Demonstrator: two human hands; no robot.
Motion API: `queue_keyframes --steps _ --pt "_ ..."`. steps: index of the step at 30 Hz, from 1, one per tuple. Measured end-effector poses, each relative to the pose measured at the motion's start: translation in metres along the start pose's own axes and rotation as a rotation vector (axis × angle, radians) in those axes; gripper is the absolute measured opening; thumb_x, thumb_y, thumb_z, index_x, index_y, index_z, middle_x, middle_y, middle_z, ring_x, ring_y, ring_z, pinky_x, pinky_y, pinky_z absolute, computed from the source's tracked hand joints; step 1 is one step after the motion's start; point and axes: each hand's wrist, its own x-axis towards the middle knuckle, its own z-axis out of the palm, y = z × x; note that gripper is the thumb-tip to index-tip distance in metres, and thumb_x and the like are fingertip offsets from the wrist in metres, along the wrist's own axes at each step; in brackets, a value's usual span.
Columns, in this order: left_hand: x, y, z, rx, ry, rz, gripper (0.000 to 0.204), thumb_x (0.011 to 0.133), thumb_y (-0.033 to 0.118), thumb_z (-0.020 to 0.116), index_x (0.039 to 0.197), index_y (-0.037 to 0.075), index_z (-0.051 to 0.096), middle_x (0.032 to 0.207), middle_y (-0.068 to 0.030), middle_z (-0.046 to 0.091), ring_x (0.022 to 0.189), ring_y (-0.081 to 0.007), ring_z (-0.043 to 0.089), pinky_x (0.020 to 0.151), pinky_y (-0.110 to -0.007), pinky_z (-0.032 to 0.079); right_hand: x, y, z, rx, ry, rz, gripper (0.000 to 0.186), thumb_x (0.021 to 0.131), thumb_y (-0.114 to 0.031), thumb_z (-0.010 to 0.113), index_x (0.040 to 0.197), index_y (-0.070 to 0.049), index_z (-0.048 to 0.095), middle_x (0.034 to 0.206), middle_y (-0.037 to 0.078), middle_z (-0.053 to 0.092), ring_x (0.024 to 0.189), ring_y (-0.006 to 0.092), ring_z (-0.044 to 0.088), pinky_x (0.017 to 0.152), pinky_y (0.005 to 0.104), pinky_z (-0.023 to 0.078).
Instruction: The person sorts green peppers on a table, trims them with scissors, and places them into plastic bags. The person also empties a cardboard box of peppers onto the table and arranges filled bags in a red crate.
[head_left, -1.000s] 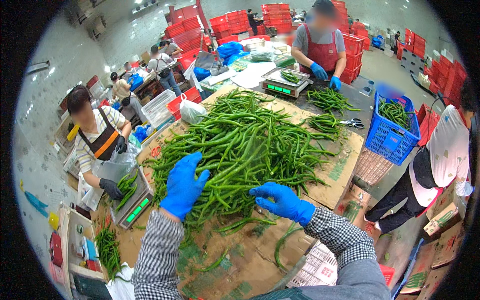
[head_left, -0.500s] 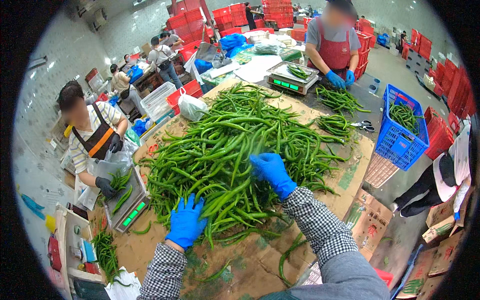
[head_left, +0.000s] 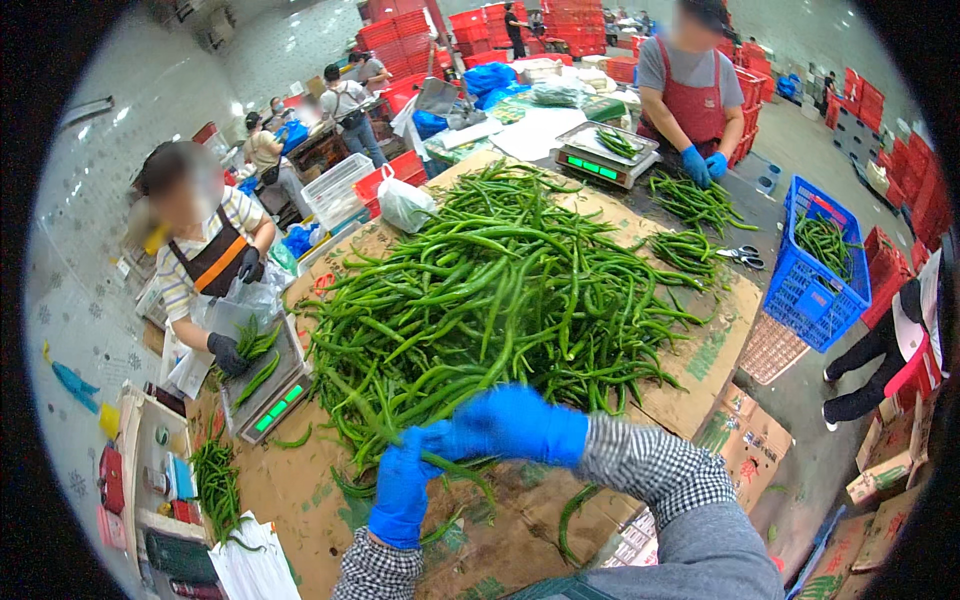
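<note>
A large heap of long green chili peppers (head_left: 500,270) covers the middle of a cardboard-topped table (head_left: 330,520). In front of the heap's near edge, both my blue-gloved hands come together. My left hand (head_left: 402,490) is closed on a green chili pepper (head_left: 465,474), whose end sticks out past the fingers; whether more peppers are in that grip I cannot tell. My right hand (head_left: 515,425) reaches across from the right, its fingertips meeting the left hand. Motion smears the right hand, so its fingers are not clear.
At left, a co-worker in black gloves handles peppers on a scale (head_left: 270,385). Another co-worker stands at far right beside a second scale (head_left: 607,155). Scissors (head_left: 742,256), a blue crate of peppers (head_left: 815,290) and a white plastic bag (head_left: 405,205) lie around the heap.
My right hand has drawn back from the heap toward me and met my left hand. My left hand has moved slightly nearer and right, closing on a pepper. The view has shifted a little.
</note>
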Motion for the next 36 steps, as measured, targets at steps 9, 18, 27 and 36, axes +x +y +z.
queue_keyframes --steps 9,18,27,36 --pt "-0.019 0.007 -0.028 -0.187 -0.194 0.026 0.042 0.096 0.032 0.043 0.122 0.0 0.051 0.052 0.0032 0.034 0.051 -0.0101 0.038 0.065 -0.032 0.043 0.07 0.063 -0.038 -0.246 0.682 -0.12 0.023 0.076 -0.025 0.065 0.096 -0.016 0.059 0.083 0.009 0.058 0.075 0.0308 0.06 0.059 0.042 0.048" --pt "-0.007 -0.003 -0.004 -0.482 -0.228 -0.126 0.037 0.093 0.029 0.046 0.116 0.001 0.05 0.105 -0.012 0.06 0.096 -0.0238 0.058 0.079 -0.038 0.051 0.025 -0.015 0.014 -0.173 0.125 -0.663 0.042 0.075 -0.024 0.064 0.116 -0.02 0.052 0.078 0.007 0.059 0.064 0.0268 0.059 0.049 0.0384 0.046" --pt "-0.006 -0.002 -0.025 -0.393 -0.216 0.064 0.033 0.094 0.025 0.048 0.115 0.001 0.053 0.056 0.0005 0.046 0.05 -0.012 0.045 0.055 -0.03 0.043 0.123 0.141 -0.068 -0.332 0.581 0.452 0.037 0.076 -0.035 0.065 0.104 -0.01 0.062 0.103 0.016 0.062 0.09 0.0313 0.061 0.079 0.0414 0.048" --pt "-0.03 0.014 -0.024 -0.26 -0.052 0.101 0.04 0.094 0.024 0.048 0.119 -0.007 0.051 0.06 -0.0012 0.047 0.057 -0.0121 0.048 0.059 -0.03 0.047 0.103 0.16 -0.104 -0.399 0.442 0.675 0.031 0.075 -0.028 0.067 0.101 -0.012 0.065 0.1 0.013 0.062 0.092 0.0297 0.061 0.079 0.0396 0.048"
